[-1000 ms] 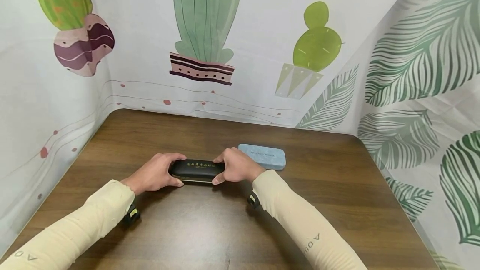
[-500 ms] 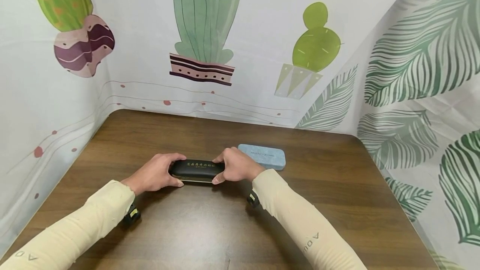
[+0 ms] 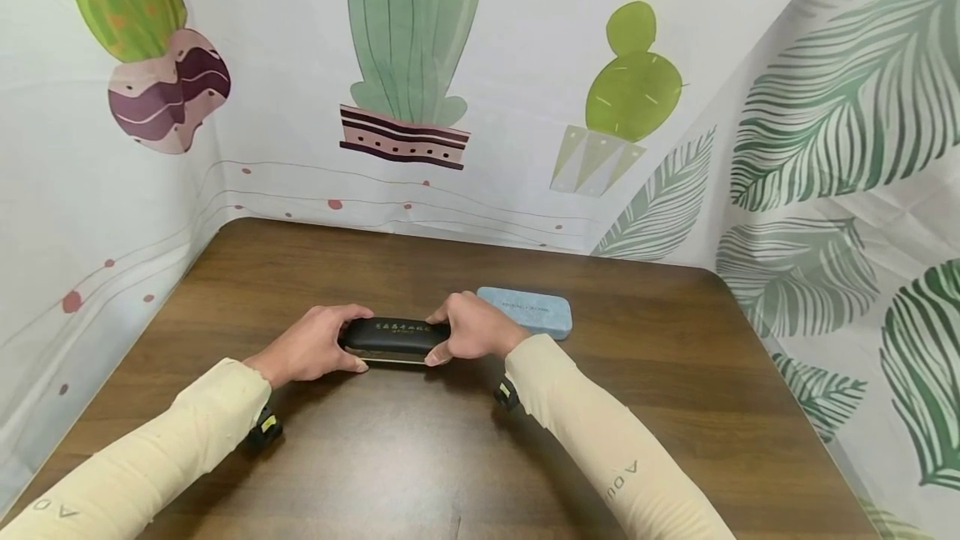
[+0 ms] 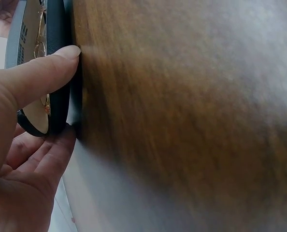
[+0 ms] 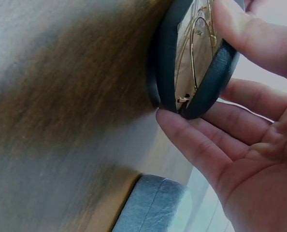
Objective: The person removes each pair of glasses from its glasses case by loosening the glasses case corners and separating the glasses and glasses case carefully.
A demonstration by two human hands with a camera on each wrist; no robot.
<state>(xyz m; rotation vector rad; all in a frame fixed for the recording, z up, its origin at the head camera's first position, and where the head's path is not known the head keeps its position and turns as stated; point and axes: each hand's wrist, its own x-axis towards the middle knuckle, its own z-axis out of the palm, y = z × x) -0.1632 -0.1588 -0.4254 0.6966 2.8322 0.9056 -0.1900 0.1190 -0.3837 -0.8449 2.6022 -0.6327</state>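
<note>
A black glasses case (image 3: 399, 335) with gold lettering on its lid lies on the table, slightly ajar along its front edge. My left hand (image 3: 311, 347) grips its left end, thumb at the front and fingers behind. At the other end, my right hand (image 3: 474, 330) holds it in the same way. Through the gap, the right wrist view shows gold-rimmed eyeglasses (image 5: 193, 58) inside on a beige lining. In the left wrist view, the thumb (image 4: 49, 73) crosses the opening and covers part of the eyeglasses.
A light blue case (image 3: 531, 315) with small lettering lies just behind and right of my right hand. The brown wooden table (image 3: 390, 457) meets cactus- and leaf-printed cloth (image 3: 517, 65) at its back and sides. Each wrist carries a small black device (image 3: 266, 425).
The lid's front edge looks slightly higher, with a little more of the gap showing. Both hands keep their hold at the two ends of the case.
</note>
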